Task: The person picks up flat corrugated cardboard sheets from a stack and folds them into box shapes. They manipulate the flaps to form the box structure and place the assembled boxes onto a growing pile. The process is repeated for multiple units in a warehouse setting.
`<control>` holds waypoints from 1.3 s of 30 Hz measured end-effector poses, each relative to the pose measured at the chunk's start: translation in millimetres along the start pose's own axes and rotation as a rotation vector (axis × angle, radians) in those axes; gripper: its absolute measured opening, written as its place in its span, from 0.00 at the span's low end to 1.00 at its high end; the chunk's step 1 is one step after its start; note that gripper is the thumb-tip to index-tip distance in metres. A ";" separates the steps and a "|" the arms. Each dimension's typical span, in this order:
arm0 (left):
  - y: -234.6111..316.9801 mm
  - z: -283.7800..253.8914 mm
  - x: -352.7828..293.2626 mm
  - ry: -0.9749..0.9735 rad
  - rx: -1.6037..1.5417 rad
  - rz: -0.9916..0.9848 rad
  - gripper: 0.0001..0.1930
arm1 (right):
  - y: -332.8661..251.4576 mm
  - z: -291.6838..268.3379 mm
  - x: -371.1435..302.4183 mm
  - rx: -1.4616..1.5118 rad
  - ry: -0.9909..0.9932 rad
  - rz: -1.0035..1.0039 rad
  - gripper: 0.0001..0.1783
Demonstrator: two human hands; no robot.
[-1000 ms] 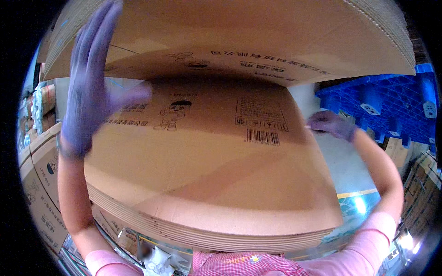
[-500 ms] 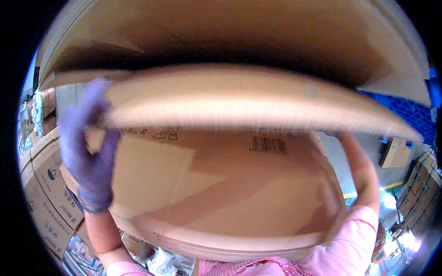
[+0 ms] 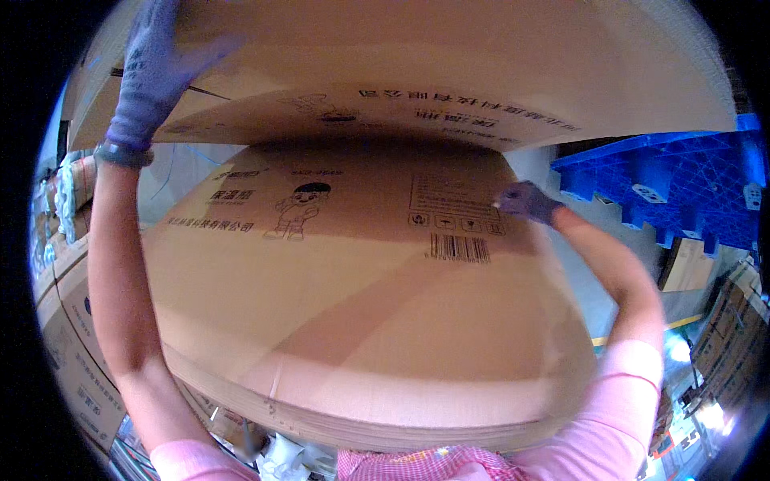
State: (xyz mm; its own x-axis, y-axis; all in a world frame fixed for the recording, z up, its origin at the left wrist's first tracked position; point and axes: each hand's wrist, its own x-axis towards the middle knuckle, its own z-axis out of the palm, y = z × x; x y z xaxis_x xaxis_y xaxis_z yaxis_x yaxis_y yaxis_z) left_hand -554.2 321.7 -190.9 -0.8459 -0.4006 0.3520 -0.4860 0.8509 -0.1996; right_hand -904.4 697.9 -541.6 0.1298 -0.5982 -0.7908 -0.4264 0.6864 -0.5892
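My left hand (image 3: 152,76), in a purple-grey glove, is raised at the upper left against an upright cardboard sheet (image 3: 449,48). Its thumb stands apart from the fingers, whose tips run out of the picture. Below lies a stack of flat cardboard sheets (image 3: 417,329), the top one printed with a cartoon figure, a barcode and lettering. Over the right part of that sheet, beside the printed box, my gloved right hand (image 3: 525,200) has its fingers curled in. What they hold, if anything, is hidden.
Blue plastic pallets (image 3: 666,184) stand at the right, with a cardboard piece (image 3: 688,264) below them. Printed cartons (image 3: 80,353) sit at the lower left, and more stacked cardboard (image 3: 730,321) at the far right. A yellow line (image 3: 686,321) marks the grey floor.
The blurred sheet across the middle has swung up and away, uncovering the printed top of the stack. My left hand has risen; my right hand has moved left and shows over the stack.
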 end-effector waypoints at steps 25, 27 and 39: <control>26.1 12.5 34.9 0.023 -0.302 0.059 0.38 | -6.4 -57.3 -29.7 -0.118 -0.054 0.050 0.23; 30.0 41.2 50.4 0.123 -0.345 0.040 0.35 | 46.7 -2.7 71.5 -0.270 0.118 0.044 0.25; 102.8 -47.9 -88.0 -0.432 -0.343 -0.071 0.19 | 59.4 -60.7 -103.7 0.085 -0.035 0.194 0.19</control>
State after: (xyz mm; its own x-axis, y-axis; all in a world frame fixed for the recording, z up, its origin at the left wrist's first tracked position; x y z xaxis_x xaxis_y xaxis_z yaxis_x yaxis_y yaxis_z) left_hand -519.2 460.7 -198.6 -0.8620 -0.5024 -0.0672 -0.5067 0.8498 0.1454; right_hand -997.6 775.5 -484.5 0.0843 -0.4373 -0.8953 -0.3695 0.8208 -0.4357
